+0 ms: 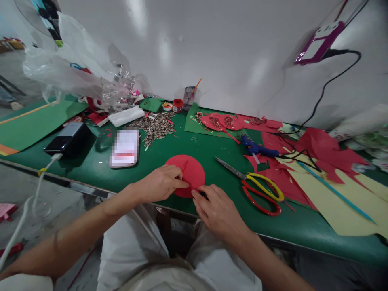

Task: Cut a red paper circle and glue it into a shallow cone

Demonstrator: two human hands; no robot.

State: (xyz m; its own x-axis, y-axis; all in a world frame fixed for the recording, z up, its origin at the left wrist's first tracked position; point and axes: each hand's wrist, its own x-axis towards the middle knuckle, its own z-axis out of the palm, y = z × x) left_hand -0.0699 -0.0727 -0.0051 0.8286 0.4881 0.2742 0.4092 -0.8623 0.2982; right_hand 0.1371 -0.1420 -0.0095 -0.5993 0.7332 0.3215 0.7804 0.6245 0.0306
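A red paper circle (197, 171) lies flat near the front edge of the green table, with both hands over its lower part. My left hand (162, 184) is closed, its fingertips together on a thin red paper strip (184, 165) that stands up from the circle. My right hand (216, 204) has bent fingers, thumb and index pressed together at the circle's lower right edge. The fingers hide where the strip meets the circle. Right of the circle lie scissors (257, 182) with yellow and red handles, blades apart.
Behind are a sunflower-seed pile (159, 127), red discs with seeds (214, 121), a cup (189, 97) and a blue glue gun (257, 147) with its cord. A phone (125, 147) and black power bank (69, 139) lie left. Red and yellow paper (336, 202) covers the right.
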